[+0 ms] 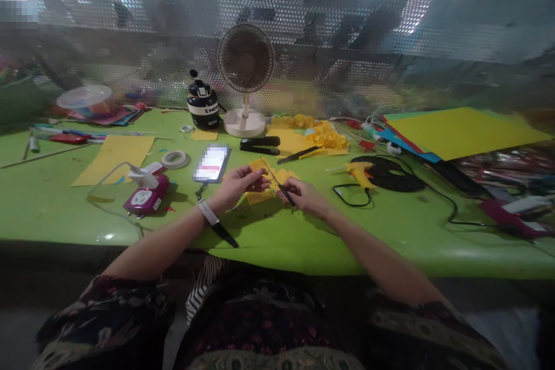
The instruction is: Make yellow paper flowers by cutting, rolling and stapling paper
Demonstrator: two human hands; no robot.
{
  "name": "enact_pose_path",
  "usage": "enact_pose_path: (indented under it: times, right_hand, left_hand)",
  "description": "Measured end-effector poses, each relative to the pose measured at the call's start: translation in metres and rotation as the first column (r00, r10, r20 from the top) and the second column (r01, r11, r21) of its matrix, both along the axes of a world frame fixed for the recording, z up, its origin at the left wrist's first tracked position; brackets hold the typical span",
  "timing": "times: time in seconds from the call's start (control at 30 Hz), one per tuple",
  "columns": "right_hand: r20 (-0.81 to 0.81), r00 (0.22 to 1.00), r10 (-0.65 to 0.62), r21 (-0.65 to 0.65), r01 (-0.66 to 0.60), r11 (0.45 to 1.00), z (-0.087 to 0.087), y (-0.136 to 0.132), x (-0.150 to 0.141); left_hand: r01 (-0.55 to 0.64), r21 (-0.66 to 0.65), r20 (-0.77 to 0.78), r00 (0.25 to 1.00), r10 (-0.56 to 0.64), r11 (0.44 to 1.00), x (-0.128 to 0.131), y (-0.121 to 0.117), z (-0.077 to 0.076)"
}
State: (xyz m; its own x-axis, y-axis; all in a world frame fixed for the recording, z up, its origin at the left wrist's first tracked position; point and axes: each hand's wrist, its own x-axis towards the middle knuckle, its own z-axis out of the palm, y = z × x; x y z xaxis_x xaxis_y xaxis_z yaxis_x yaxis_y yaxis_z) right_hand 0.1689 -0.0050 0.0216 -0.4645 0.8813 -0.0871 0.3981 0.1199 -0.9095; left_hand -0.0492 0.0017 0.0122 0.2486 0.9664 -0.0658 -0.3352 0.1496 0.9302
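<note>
Between the fingers of my left hand (245,182) is a small piece of yellow paper (259,166), held above the green table. My right hand (306,199) is closed around a pair of dark-handled scissors (286,192), whose blades point up and left beside the paper. Whether the blades touch the paper, I cannot tell. Under both hands lie more yellow paper pieces (260,197), partly hidden by the fingers. A black stapler (260,144) and a dark, pointed tool with a yellow handle (300,154) lie just beyond.
A fan (245,60) and a black bottle (203,107) stand at the back. Left are a phone (211,163), a tape roll (174,159) and a purple power adapter (147,196). Right are a yellow glue gun (359,173) with its cord and stacked coloured sheets (463,130). Yellow paper curls (327,136) lie behind.
</note>
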Motion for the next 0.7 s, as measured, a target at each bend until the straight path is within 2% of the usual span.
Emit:
enact_pose_path:
  times: [0.7]
  right_hand:
    - [0.004, 1.0, -0.028, 0.015, 0.028, 1.0, 0.0004, -0.0011, -0.0015]
  left_hand:
    - [0.008, -0.002, 0.006, 1.0, -0.008, 1.0, 0.0005, -0.0006, 0.0009]
